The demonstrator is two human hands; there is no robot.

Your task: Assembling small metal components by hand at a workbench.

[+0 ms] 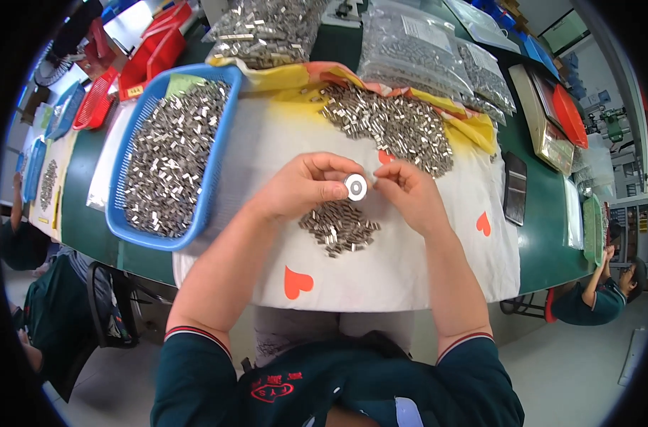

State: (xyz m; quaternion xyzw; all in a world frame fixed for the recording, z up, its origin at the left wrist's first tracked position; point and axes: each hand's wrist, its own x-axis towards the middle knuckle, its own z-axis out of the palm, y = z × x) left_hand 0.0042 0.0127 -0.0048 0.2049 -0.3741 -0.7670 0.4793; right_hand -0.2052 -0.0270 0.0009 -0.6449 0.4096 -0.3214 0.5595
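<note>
My left hand (302,186) pinches a small round white disc (355,187) with a grey ring and a dark centre between thumb and fingers. Just to its right, the fingertips of my right hand (411,196) are pressed together; a tiny light bit seems to show there, too small to name. Under both hands, a small heap of short shiny metal pieces (338,231) lies on the white cloth (395,281) with red hearts. Farther back on the cloth spreads a larger heap of similar metal pieces (392,128).
At the left stands a blue plastic basket (217,167) full of metal pieces. Clear bags of parts (409,50) line the back, by a yellow-red cloth edge (470,135). A dark phone-like object (515,188) lies at the right. Other people sit at both sides.
</note>
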